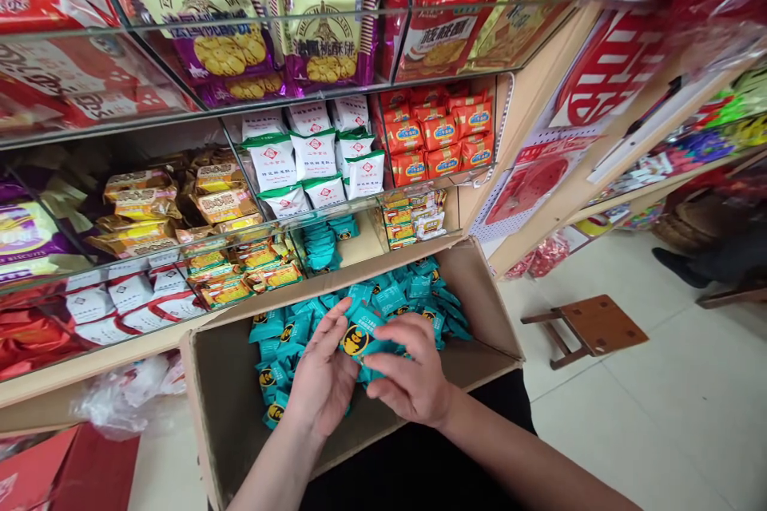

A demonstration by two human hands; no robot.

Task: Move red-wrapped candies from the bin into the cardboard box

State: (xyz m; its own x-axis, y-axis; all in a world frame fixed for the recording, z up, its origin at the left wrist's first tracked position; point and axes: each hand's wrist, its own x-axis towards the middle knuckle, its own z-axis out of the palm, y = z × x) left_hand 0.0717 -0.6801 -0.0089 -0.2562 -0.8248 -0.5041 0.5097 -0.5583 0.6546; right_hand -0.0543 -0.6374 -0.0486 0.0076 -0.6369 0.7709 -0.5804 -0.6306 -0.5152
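A cardboard box (353, 271) full of small teal snack packets (435, 295) stands in front of me. Above the pile, one teal packet (355, 340) with a yellow-and-black round emblem sits between my hands. My left hand (327, 375) supports it from the left, palm turned inward and fingers fairly straight. From the right, my right hand (416, 371) curls its fingers and thumb around the packet's edge. More teal seems to show under its fingers; whether that is a second held packet is unclear.
Behind the box, a glass-fronted shelf holds stacked teal packets (322, 243), white-and-green packets (315, 160), red packets (440, 132) and bagged biscuits (327, 32). A wooden stool (602, 325) stands on the tiled floor at right. A person's dark shoe (680, 267) is farther back.
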